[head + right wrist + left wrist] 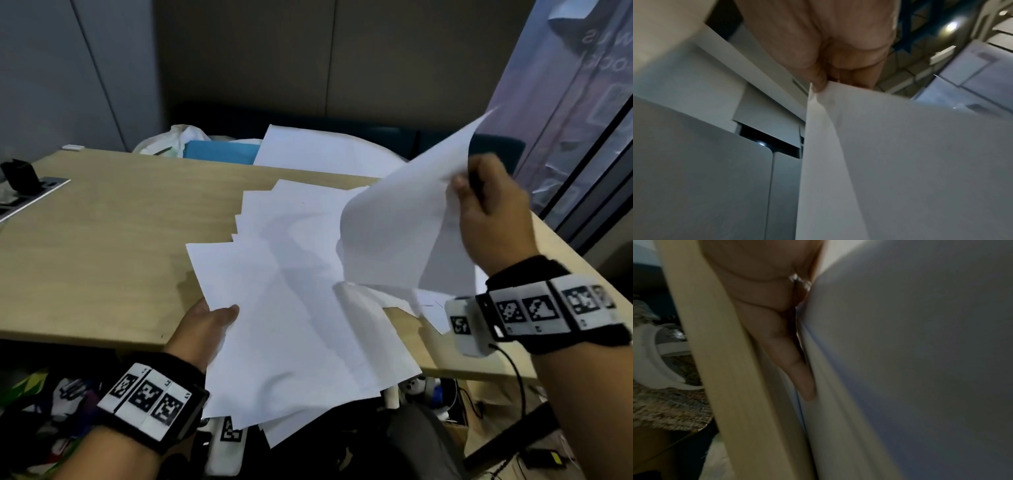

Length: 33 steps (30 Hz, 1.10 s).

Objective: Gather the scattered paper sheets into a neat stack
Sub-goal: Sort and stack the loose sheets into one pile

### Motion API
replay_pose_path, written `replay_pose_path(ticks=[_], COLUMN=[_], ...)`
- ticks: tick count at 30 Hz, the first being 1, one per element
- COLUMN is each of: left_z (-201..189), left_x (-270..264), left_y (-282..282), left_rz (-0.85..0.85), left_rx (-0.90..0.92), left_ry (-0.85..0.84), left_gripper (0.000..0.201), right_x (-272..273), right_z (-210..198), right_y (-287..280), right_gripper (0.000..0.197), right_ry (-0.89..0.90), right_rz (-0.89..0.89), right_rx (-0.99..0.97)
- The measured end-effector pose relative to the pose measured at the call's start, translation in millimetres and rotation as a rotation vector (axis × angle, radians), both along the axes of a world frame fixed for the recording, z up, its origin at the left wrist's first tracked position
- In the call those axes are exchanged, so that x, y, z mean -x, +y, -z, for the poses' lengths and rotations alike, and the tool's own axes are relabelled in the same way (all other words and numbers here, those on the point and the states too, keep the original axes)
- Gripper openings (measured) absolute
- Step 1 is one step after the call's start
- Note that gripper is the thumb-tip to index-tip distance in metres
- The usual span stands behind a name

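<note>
On the wooden surface (102, 240), toward its near right part, a loose fan of white paper sheets (291, 274) lies overlapping, its near end hanging past the edge. At the fan's near left edge, the left hand (202, 329) grips it, thumb on top and fingers (797, 369) underneath. Farther right, the right hand (493, 212) pinches a lifted sheet (404, 222) by its far edge; that sheet curls above the fan.

Your bare hands wear black wristbands (561, 308) lined with white square-code tags, a thin black cable (517, 373) trailing from the right.
</note>
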<state>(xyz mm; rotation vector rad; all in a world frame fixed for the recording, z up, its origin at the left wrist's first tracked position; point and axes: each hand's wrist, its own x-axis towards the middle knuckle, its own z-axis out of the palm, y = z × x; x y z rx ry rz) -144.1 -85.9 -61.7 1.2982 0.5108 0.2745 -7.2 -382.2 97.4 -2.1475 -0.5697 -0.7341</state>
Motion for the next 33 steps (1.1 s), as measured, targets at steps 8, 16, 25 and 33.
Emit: replay_pose_path(ticks=[8,16,25,33], left_z=[-1.3,-6.2,-28.2,-25.4], left_x=[-14.3,-22.2,-38.2,-61.5], left_y=[-2.2,-8.3,-35.8,-16.3], left_rz=[-0.025,0.035,0.097,0.175], left_rx=[-0.016,-0.118,-0.031,-0.262], left_ry=[0.015,0.033,-0.079,-0.022], left_gripper=[0.068,0.064,0.06,0.088], right_x=[-44.3,-55.0,-50.4,-82.9], right_z=[-25.3,103.6,105.5,84.4], right_y=[24.7,44.1,79.9,31.9], right_gripper=[0.012,0.038,0.037,0.028], right_ry=[0.129,0.774,0.767,0.875], right_rz=[-0.149,0.097,0.048,0.124], right_rx=[-0.383,0.346,0.477,0.427])
